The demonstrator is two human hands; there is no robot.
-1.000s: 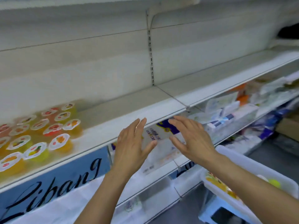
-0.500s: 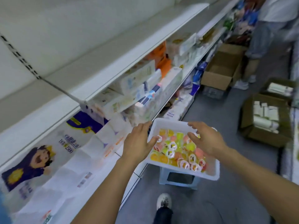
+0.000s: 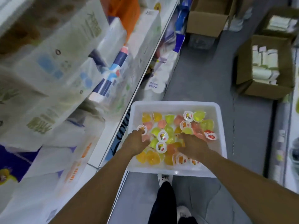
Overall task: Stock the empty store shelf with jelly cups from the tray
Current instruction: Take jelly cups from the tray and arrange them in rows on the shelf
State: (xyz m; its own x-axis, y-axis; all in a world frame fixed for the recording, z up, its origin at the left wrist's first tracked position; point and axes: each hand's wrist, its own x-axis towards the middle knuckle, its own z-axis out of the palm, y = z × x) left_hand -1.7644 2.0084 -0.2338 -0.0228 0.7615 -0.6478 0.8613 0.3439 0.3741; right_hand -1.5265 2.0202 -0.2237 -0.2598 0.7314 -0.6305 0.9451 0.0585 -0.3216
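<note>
Both hands down in the white tray [image 3: 176, 105], which sits low in the aisle at the right of the shelving, near the feet. Left hand [image 3: 135, 143] reaching among the jelly cups [image 3: 163, 135] at the tray's left side, fingertips on a lidded cup; whether pinching it or merely touching, cannot tell. Right hand [image 3: 193, 145] palm-down over the pile at the right, fingers buried in the cups, so no telling whether curled round any. Cups heaped loosely, some on their sides, some lid-up. Likely at the gathering step, nothing yet lifted. Risks from here: scooping too many at once and dropping some over the rim onto the floor; squeezing soft cups hard enough to burst a foil lid; nudging the tray off whatever hidden support holds it. Packaged goods [image 3: 111, 73] crowding the shelves at left, cardboard boxes [image 3: 265, 68] far right.
</note>
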